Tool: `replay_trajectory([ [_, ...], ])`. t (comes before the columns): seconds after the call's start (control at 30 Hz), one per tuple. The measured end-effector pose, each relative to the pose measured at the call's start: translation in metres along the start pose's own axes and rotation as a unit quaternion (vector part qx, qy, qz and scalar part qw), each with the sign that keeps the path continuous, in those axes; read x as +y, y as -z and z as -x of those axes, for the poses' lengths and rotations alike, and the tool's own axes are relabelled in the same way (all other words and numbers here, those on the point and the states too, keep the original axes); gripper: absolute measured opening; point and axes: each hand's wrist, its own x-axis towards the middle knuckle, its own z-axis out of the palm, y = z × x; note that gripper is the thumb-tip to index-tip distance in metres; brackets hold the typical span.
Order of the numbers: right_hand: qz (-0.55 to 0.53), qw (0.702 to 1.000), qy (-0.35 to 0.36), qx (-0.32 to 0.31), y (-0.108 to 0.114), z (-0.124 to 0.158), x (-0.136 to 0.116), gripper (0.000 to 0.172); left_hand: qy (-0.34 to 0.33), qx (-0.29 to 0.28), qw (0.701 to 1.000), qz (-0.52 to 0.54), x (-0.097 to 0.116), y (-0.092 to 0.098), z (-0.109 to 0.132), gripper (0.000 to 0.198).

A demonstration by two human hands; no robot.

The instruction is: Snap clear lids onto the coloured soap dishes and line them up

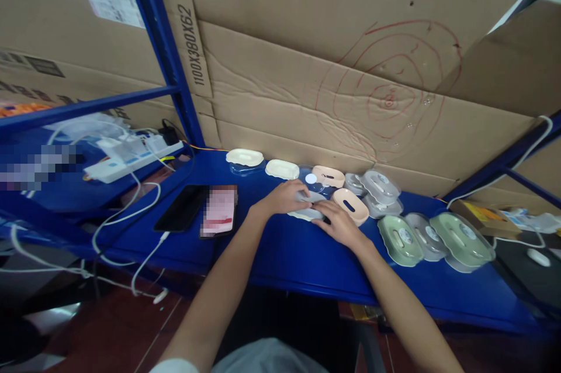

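Observation:
At the middle of the blue table, a pale grey plastic soap box [307, 213] lies between my two hands, low over the surface. My left hand [287, 196] grips its left and far side with bent fingers. On its right side is my right hand [338, 220], fingers curled onto the edge; the thumb points toward my left hand. Peach slotted trays, one [350, 207] right by my right hand and another [328, 176] behind it, lie close. A clear lid with a round white sticker [311, 178] sits just beyond the hands.
Cream trays [244, 157] line the back edge. Grey boxes [381, 187] are stacked at right, with green boxes [400, 239] in front. Two phones, one black [182, 208], one lit [219, 211], lie left near a power strip [131, 161] and loose cables. Cardboard [284, 86] walls the back.

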Motion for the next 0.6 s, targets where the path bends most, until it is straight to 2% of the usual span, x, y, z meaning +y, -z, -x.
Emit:
replay_trajectory([
  [0.13, -0.011, 1.000, -0.005, 0.019, -0.002, -0.001, 0.004, 0.035, 0.014, -0.053, 0.998, -0.015, -0.003, 0.000, 0.003, 0.041],
  [0.27, -0.006, 1.000, -0.003, 0.012, -0.002, 0.001, 0.010, 0.033, 0.032, -0.115, 0.992, -0.043, -0.006, -0.003, 0.004, 0.049],
  [0.37, 0.004, 1.000, 0.003, 0.003, -0.001, 0.001, 0.012, 0.032, 0.043, -0.142, 0.987, -0.062, -0.005, -0.005, 0.003, 0.045],
  [0.6, 0.020, 1.000, 0.013, -0.004, -0.004, 0.001, 0.010, 0.032, 0.066, -0.160, 0.981, -0.086, -0.001, -0.007, 0.000, 0.037],
])
